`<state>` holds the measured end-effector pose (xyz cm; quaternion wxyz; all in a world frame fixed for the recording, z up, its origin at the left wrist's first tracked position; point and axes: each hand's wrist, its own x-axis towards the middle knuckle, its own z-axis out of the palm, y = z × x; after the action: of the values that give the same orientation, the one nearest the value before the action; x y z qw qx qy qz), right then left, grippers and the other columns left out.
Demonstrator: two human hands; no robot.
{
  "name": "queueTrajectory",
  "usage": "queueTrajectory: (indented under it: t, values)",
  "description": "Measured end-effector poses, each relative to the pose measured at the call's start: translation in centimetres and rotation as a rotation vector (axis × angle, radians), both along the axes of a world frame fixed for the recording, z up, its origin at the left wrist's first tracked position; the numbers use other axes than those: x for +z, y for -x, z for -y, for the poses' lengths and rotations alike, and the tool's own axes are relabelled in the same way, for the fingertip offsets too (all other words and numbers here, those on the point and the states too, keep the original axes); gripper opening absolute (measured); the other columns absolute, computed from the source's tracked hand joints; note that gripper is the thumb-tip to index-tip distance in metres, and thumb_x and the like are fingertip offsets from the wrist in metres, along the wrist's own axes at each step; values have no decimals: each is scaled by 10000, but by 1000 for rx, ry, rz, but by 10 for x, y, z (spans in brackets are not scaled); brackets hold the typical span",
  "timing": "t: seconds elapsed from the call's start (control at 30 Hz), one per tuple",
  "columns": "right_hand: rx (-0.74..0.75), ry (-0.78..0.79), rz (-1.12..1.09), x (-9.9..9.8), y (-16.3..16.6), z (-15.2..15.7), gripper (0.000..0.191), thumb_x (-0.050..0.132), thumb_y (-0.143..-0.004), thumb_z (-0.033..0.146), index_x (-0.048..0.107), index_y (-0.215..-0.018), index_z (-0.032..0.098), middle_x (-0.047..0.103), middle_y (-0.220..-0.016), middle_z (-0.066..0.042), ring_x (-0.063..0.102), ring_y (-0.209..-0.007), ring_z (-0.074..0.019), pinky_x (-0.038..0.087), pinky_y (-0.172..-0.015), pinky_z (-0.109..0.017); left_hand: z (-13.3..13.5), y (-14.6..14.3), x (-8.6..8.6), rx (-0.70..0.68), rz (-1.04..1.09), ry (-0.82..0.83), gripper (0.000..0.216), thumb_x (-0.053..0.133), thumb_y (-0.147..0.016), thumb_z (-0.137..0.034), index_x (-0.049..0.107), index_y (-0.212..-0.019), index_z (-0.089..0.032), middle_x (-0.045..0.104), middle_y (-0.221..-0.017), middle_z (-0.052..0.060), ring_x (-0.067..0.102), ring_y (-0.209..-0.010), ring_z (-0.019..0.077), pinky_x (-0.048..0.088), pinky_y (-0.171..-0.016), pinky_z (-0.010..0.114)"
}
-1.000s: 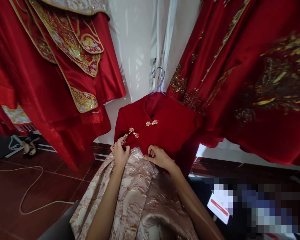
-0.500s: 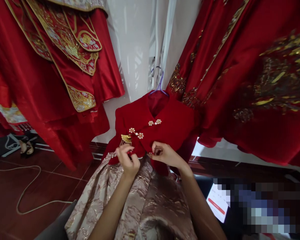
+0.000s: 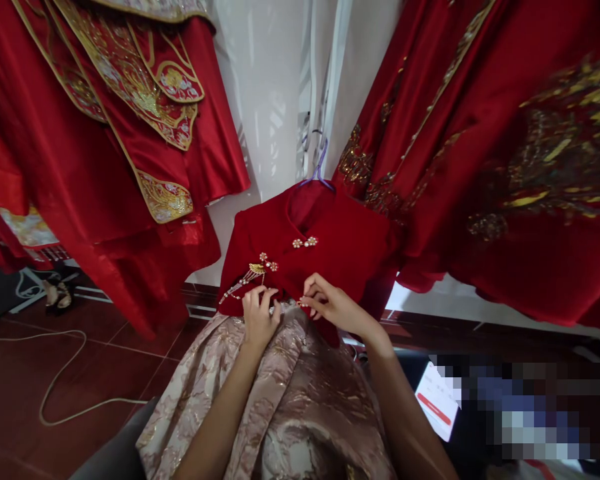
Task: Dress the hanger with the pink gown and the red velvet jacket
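Observation:
A short red jacket (image 3: 340, 247) hangs on a purple hanger (image 3: 321, 163) in front of me. Two pairs of beaded flower-shaped fasteners, an upper pair (image 3: 305, 243) and a lower pair (image 3: 269, 262), join across its front. From the lower pair dangles a gold fan-shaped brooch (image 3: 257, 269) with strings of beads. At the jacket's lower front edge, my left hand (image 3: 261, 320) curls its fingers onto the red cloth. Just to the right, my right hand (image 3: 335, 307) pinches a small beaded flower fastener (image 3: 303, 302). Below both wrists spreads a pinkish-gold brocade skirt (image 3: 205, 393).
Embroidered red garments (image 3: 145, 133) hang at the left, and sequined red ones (image 3: 460, 200) at the right. A lit phone (image 3: 436, 400) lies at the lower right. On the tiled floor are a pale cable (image 3: 55, 373) and dark shoes (image 3: 57, 297).
My left hand has come down and right onto the jacket edge, uncovering the brooch's bead strings, which now swing out leftward. My right hand stays near the same spot, its beaded fastener now plainer to see.

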<state>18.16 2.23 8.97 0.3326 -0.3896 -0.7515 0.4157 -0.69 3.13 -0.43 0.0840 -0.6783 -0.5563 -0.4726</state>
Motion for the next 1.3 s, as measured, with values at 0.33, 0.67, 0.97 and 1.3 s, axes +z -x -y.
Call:
queueTrajectory:
  t: [0.33,0.67,0.97,1.3]
  values:
    - [83,-295,262,-19,27,-2,323,405,-910,188,619,-1135,277,577,-960,-43,566,-921,-149,438,-893,-306,-9,6,-13,-224,339,159,251,600,-701,-216,522,-938,-189,588,-805,-1,542,-657,114,451,-638,231]
    - [-163,-351,347,-52,43,-19,582,350,-906,186,209,-1471,200,518,-1105,-134,557,-979,-205,452,-895,-357,-8,8,-15,-395,594,213,225,611,-705,-219,633,-924,-173,668,-806,18,589,-639,104,490,-624,227]
    - [-280,-410,324,-60,61,-14,563,346,-909,205,237,-1453,305,510,-1072,-82,569,-926,-197,480,-843,-328,-8,9,-16,-386,655,213,225,614,-719,-231,660,-927,-159,705,-853,46,646,-714,130,526,-682,257]
    - [-284,-394,285,-61,58,-17,547,371,-899,194,300,-1422,337,525,-1042,-59,577,-849,-170,496,-805,-303,-9,10,-18,-374,627,223,208,627,-704,-226,687,-895,-170,717,-823,37,655,-687,137,538,-657,262]
